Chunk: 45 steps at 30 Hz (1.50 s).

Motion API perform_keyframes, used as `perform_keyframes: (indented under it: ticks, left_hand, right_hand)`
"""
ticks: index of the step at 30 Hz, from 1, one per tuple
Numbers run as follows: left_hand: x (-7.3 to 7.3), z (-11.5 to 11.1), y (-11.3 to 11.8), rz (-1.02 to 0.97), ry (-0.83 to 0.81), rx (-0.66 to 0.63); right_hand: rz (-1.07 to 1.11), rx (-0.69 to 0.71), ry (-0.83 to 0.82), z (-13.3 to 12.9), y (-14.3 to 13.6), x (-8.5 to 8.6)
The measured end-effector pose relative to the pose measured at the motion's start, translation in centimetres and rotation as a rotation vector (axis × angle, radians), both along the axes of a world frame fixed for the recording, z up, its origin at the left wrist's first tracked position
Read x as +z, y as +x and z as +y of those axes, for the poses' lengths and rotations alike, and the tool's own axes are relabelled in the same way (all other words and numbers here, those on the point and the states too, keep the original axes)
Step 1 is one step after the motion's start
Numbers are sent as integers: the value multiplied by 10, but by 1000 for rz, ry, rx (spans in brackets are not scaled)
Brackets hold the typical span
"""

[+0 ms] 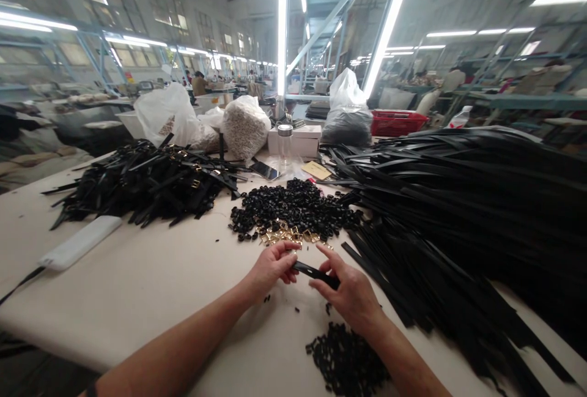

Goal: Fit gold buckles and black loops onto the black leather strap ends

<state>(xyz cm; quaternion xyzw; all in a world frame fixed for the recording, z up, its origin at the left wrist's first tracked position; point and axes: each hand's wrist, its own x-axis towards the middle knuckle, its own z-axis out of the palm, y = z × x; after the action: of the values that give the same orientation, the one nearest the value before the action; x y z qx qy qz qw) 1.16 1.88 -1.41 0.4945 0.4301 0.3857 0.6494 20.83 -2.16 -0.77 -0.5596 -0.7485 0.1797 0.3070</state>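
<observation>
Just above the table, a short length of black strap (316, 273) with a slot in it spans my two hands. My left hand (275, 265) pinches the strap's left end between thumb and fingers; whether a buckle is also in that pinch I cannot make out. The strap's other end runs into my right hand (351, 290), whose thumb and forefinger are spread while the other fingers curl around it. Right beyond my fingertips lie gold buckles (279, 233) and a heap of small black loops (293, 207). Tiny black pieces (346, 360) are piled below my right hand.
Long black straps (440, 201) cover the table's right side. At the left lie a pile of buckled straps (151, 183) and a white power bank-like block (80, 243) with a cable. Behind are a phone (265, 169), a glass jar (285, 149), filled bags (246, 126) and a red basket (398, 123).
</observation>
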Motion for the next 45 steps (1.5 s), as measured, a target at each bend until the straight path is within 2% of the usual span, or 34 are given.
perform_keyframes:
  ticks: [12,18,28,33,36,39,45]
  left_hand:
    - [-3,3,0,-5,-19,-4]
    - [-3,0,1,-27,-53,-26]
    - [4,-1,0,-74,-2,-53]
    - [3,-3,-1,138,78,-86]
    - [5,-3,-2,145,36,-146]
    - [9,-4,-3,100,-39,-210]
    - [9,-4,-5,33,-164,-221]
  right_hand:
    - [-45,7,160,-3,0,5]
    - [-65,71,225,-5,0,6]
    - [-163,145,143,-5,0,15]
    - [-328,117,80,-3,4,13]
    - [-332,107,47,-3,5,13]
    - [-245,109,22,-3,5,15]
    - [-130,108,-23,-3,4,16]
